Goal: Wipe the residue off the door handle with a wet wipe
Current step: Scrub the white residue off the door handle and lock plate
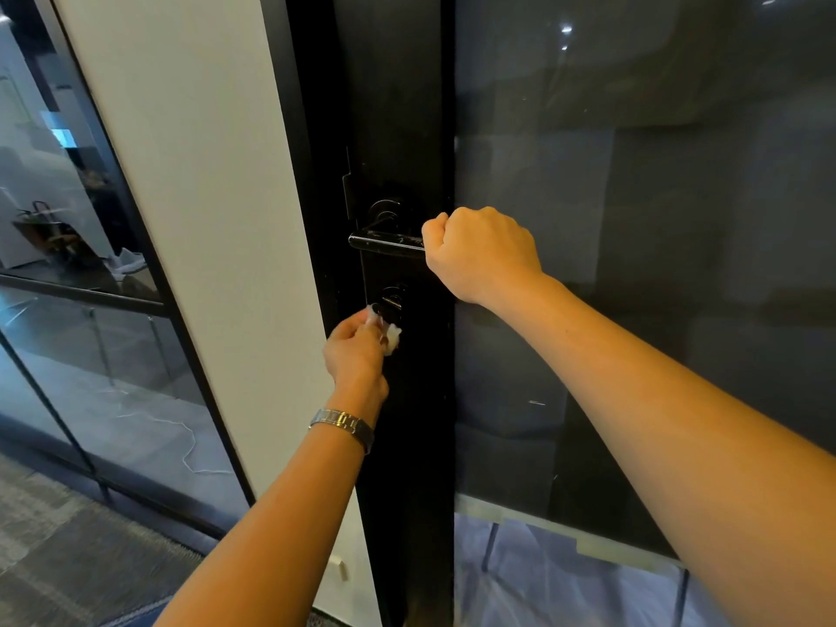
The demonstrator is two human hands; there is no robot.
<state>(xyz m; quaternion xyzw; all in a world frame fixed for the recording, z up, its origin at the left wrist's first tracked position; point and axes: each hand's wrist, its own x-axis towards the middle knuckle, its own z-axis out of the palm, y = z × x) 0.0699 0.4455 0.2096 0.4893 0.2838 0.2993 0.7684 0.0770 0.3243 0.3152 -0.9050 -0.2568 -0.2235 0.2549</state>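
A black lever door handle runs level across the black door frame, with pale specks of residue near its right part. My right hand is closed around the handle's right end. Below it sits a round black lock knob. My left hand, a metal watch on its wrist, pinches a crumpled white wet wipe against the lower left side of that knob. The wipe is mostly hidden by my fingers.
The door's dark glass panel fills the right side, with blue sheeting behind its bottom. A white wall strip stands left of the frame, then a glass partition with a white cable on the floor beyond it.
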